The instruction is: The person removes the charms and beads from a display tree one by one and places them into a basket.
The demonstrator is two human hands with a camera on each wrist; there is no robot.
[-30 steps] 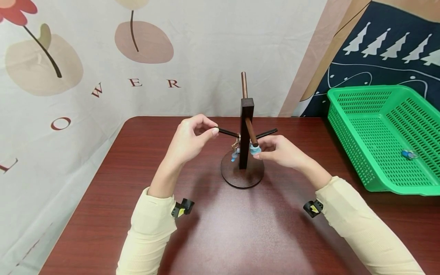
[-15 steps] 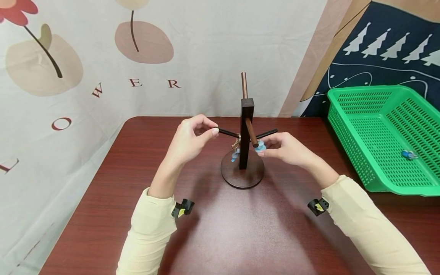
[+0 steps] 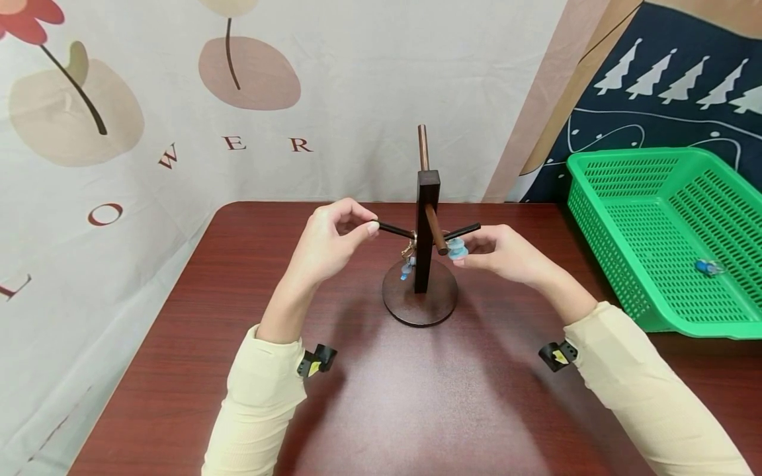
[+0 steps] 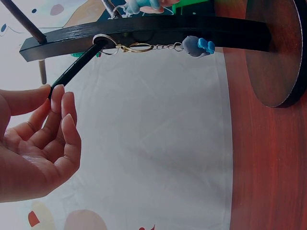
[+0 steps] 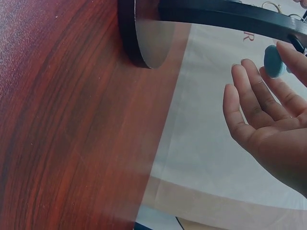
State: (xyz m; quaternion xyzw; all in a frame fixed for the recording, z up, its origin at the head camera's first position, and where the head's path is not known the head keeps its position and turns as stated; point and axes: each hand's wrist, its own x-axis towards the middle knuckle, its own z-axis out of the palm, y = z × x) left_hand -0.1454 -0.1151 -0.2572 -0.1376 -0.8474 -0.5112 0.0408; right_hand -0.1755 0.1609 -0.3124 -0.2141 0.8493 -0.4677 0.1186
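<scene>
We see the blue charm (image 3: 457, 248) just to the right of the upright post (image 3: 423, 268), close under the right peg (image 3: 464, 231), and the right hand (image 3: 507, 256) pinches it between thumb and fingertip, the other fingers spread loosely. The left hand (image 3: 327, 244) is across the post, thumb and fingertips pinching the free end of the left peg (image 3: 394, 229), so the right hand is plainly the nearer one to the charm. To our judgement, the relation that counts is between the charm and the right peg: the peg's long axis runs outward from the post and slopes up to a free end on the right hand's side (whether the charm's ring is around that peg, we cannot tell for sure). On the left peg, a grey-and-blue keychain (image 4: 194, 46) hangs by a ring around it, near the post, well apart from the left hand's fingertips
</scene>
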